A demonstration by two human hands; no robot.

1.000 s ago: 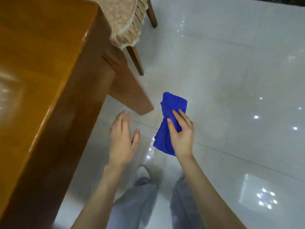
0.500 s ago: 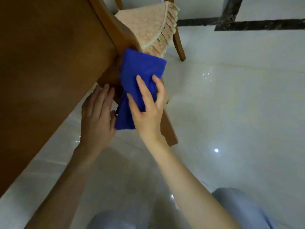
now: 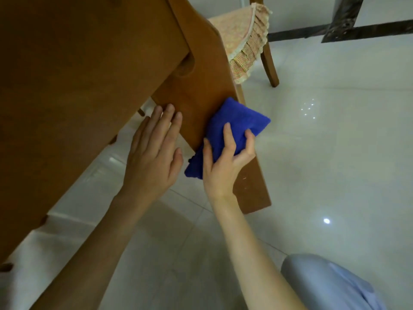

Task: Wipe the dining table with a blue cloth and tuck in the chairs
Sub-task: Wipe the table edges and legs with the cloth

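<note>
White tiles [image 3: 324, 153] surround the table leg [image 3: 201, 86]. Our right hand [image 3: 223, 168] grips the cloth [image 3: 237, 121] against it; our left hand [image 3: 154, 157] lies flat there.

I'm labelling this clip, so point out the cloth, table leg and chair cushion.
cloth [image 3: 239, 121]: head view, folded upper part.
table leg [image 3: 207, 86]: head view, bare wood above the cloth.
chair cushion [image 3: 234, 30]: head view, patterned top.

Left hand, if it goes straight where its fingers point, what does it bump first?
Probably the wooden table leg: the left hand has its fingertips right at it, though depth is unclear.
</note>
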